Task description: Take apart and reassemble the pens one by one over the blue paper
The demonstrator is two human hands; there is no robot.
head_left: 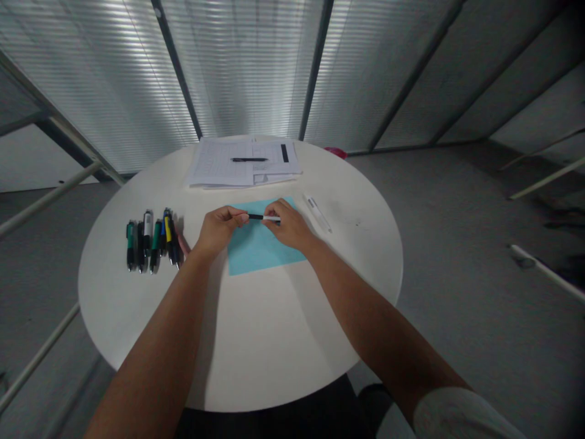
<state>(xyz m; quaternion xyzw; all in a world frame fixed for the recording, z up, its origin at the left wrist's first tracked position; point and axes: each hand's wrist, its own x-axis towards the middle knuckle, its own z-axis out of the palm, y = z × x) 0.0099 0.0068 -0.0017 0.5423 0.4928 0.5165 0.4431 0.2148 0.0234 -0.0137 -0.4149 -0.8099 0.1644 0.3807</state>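
Observation:
My left hand [219, 230] and my right hand [287, 225] meet above a light blue paper sheet [260, 251] on the table. Both pinch a slim black-and-white pen [264, 217], the left at its black part and the right at its white part. The hands hide the pen's ends. Left of my left hand, several chunky click pens [153, 242] with green, white, blue and yellow parts lie side by side. A white pen-like tube [317, 213] lies to the right of my right hand.
The round white table [274, 341] holds a stack of printed papers [219, 163] at its far side, with a black pen [249, 159] on top. A red object [336, 152] shows past the far edge. Grey floor surrounds the table, and frosted panels with dark frames stand beyond.

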